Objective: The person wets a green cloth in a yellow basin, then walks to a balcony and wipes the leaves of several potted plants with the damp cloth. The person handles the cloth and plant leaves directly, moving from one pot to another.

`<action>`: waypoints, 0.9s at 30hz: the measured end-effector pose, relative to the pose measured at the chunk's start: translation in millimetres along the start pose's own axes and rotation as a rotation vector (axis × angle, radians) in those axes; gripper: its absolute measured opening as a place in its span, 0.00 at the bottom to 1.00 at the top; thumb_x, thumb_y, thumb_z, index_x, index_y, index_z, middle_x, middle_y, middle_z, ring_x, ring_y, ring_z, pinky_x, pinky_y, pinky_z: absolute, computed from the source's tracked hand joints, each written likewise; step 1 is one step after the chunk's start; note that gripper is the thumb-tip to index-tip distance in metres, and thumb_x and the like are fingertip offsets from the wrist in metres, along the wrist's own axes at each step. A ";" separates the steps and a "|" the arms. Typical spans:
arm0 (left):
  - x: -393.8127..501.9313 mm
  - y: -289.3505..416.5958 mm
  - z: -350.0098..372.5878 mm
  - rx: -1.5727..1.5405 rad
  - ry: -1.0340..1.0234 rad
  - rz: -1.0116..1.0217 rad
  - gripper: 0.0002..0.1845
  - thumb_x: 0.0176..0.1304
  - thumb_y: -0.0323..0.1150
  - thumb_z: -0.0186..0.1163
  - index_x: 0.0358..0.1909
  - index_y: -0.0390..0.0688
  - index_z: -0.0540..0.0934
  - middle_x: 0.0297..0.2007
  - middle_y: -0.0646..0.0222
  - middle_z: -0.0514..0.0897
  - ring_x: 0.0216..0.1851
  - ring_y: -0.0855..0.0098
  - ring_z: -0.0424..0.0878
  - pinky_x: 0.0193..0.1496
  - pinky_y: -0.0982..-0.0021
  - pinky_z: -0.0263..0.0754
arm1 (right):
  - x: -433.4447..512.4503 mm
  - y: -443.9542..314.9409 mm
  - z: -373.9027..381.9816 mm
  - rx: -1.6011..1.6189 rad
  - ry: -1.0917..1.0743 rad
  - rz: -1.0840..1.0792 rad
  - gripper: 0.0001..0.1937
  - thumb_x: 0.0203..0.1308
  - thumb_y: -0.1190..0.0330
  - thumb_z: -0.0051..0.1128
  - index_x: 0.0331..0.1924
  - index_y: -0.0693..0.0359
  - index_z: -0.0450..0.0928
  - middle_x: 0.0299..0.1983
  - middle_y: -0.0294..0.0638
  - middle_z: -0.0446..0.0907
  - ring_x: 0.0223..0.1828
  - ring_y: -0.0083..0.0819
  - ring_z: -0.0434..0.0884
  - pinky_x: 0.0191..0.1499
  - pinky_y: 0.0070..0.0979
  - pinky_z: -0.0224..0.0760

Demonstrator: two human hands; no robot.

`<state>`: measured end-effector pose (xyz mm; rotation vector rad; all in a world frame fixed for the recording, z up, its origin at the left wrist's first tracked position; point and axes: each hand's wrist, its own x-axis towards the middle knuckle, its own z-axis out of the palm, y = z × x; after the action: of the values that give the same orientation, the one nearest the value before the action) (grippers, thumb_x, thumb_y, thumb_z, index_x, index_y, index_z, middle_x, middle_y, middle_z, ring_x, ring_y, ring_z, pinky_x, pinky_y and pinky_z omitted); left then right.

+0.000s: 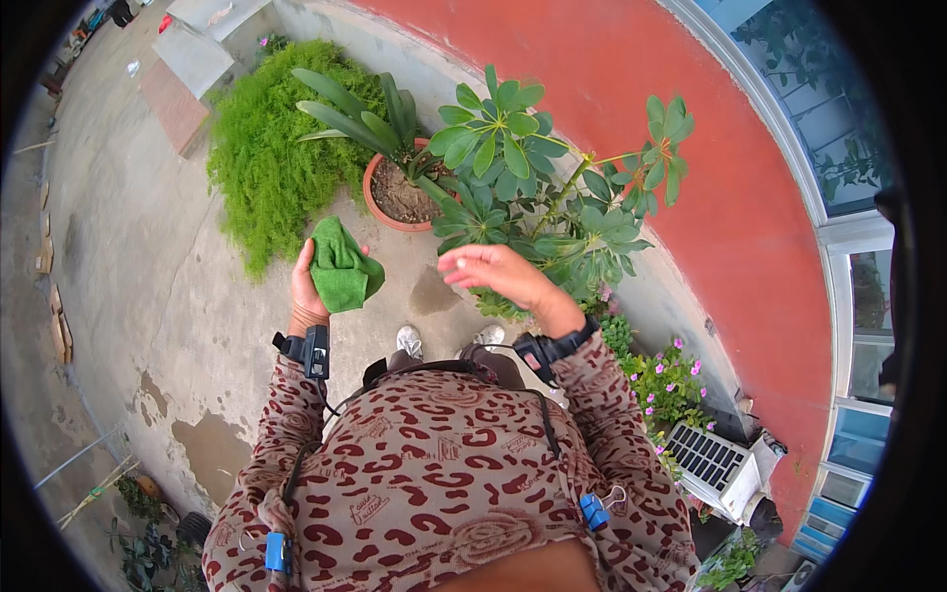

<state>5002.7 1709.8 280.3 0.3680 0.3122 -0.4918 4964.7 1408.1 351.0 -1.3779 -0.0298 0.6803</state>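
Observation:
A folded green cloth lies in my left hand, which is raised in front of me at the left, with the cloth hiding most of the fingers. My right hand is held out to the right of the cloth and holds nothing; its fingers are a little apart and point left. Just beyond the right hand spread the leaves of an umbrella plant. Further off, between both hands, a strap-leaved plant grows in a terracotta-coloured pot of soil.
A feathery green bush stands ahead at the left. Beyond the plants runs a low concrete edge with a red raised floor. Pink flowers and a white slotted crate are at the right. Wet patches mark the concrete ground.

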 end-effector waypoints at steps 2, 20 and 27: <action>3.0 5.3 -2.9 0.008 -0.029 -0.093 0.26 0.60 0.50 0.50 0.53 0.41 0.70 0.44 0.59 0.77 0.40 0.51 0.76 0.40 0.48 0.75 | 40.0 29.7 -18.7 0.259 0.381 -0.004 0.15 0.62 0.67 0.44 0.49 0.65 0.70 0.47 0.46 0.74 0.47 0.34 0.76 0.51 0.28 0.70; 202.8 -77.6 43.4 1.740 -0.241 0.603 0.16 0.56 0.34 0.56 0.47 0.44 0.74 0.35 0.63 0.77 0.34 0.65 0.77 0.38 0.67 0.73 | 110.4 131.0 -151.8 -0.369 0.694 -0.335 0.19 0.58 0.60 0.50 0.51 0.58 0.70 0.49 0.44 0.74 0.50 0.41 0.72 0.51 0.33 0.64; 210.5 -135.3 69.9 1.820 -0.363 0.583 0.23 0.55 0.36 0.54 0.54 0.45 0.69 0.48 0.59 0.73 0.47 0.63 0.73 0.48 0.62 0.68 | 82.4 113.3 -111.0 -1.047 0.926 -0.117 0.18 0.58 0.60 0.49 0.50 0.59 0.72 0.47 0.48 0.75 0.46 0.43 0.74 0.49 0.33 0.65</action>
<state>5124.0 1486.2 227.5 2.0303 -0.7095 -0.1189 5028.0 1351.3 193.8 -2.5653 0.3076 -0.2030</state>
